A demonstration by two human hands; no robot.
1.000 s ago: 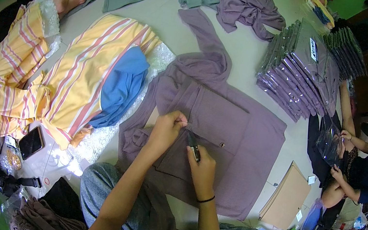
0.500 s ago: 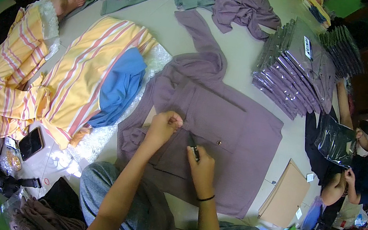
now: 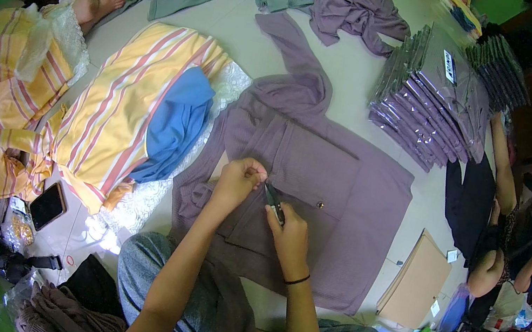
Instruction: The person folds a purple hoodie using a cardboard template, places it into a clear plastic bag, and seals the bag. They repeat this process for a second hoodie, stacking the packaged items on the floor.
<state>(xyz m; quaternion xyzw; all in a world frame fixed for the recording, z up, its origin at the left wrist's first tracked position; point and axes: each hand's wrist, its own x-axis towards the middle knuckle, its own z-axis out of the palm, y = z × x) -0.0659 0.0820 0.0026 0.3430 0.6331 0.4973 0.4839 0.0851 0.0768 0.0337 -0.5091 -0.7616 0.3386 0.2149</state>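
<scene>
We sit cross-legged on the pale floor (image 3: 358, 86), bent over a purple garment (image 3: 370, 199) that lies spread flat just in front of our knees, one sleeve (image 3: 303, 59) stretching away from us. Our left hand (image 3: 238, 181) is above the garment with thumb and fingertips drawn narrow in a pinch; whatever sits between them is too small for us to tell. Our right hand (image 3: 288, 235) is wrapped around small dark snips (image 3: 275, 203), their tip pointing up and leftward, close by the left fingertips. A black band (image 3: 297, 280) circles our right wrist. Near the snips, to their right, a small shiny button (image 3: 320, 205) shows on the garment.

On our left we have a yellow striped cloth (image 3: 126, 91) with a blue cloth (image 3: 179, 112) along its right edge, and below it a phone (image 3: 48, 207). Beyond the garment, to the right, stands a stack of folded purple clothes (image 3: 431, 99) in clear plastic. Nearer us on that side, brown cardboard (image 3: 415, 281) rests on the floor, just beside the garment.
</scene>
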